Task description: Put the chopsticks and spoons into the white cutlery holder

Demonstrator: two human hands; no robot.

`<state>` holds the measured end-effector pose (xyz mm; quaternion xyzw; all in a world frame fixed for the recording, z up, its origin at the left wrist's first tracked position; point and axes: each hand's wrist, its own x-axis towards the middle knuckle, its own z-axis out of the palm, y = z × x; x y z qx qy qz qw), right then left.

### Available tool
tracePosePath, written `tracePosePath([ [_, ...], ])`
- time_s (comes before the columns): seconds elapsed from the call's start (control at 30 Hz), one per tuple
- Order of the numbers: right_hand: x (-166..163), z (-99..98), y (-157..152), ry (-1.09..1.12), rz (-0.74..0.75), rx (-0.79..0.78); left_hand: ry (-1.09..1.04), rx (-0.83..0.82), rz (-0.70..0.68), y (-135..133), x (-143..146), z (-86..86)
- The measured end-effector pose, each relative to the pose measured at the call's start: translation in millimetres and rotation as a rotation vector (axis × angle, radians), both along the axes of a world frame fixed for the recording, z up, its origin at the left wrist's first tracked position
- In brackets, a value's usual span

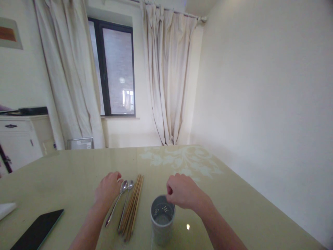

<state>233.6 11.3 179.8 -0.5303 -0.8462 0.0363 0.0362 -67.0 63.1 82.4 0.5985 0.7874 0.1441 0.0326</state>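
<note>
My left hand (108, 186) is beside two metal spoons (125, 185), its fingers curled and its thumb close to the bowl of the left spoon. Whether it grips anything is hidden from this side. A bundle of several wooden chopsticks (133, 208) lies to the right of the spoons, roughly parallel to them. Farther right stands a grey metal utensil holder (162, 225), upright, with small holes in its wall and nothing visible inside. At its right rim is my right hand (183, 191), closed, with the fingertips hidden where hand and rim meet.
The glossy table (85, 163) has a pale leaf pattern toward its far right. A black phone or tablet (39, 229) lies at the near left, with a white object (7, 209) at the left edge. A wall (267, 104) runs along the right side.
</note>
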Motion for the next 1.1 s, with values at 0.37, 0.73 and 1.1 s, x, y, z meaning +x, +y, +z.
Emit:
tracePosePath([
  [0.37, 6, -1.3, 0, 0.027, 0.02, -0.037, 0.023, -0.157, -0.195, -8, 76, -13.7],
  [0.73, 4, -7.1, 5, 0.03, 0.09, -0.084, 0.071, -0.184, -0.235, -12, 84, -17.3],
  [1.1, 3, -1.4, 10, 0.274, 0.046, -0.119, -0.442, -0.008, -0.448, -8, 72, 31.8],
])
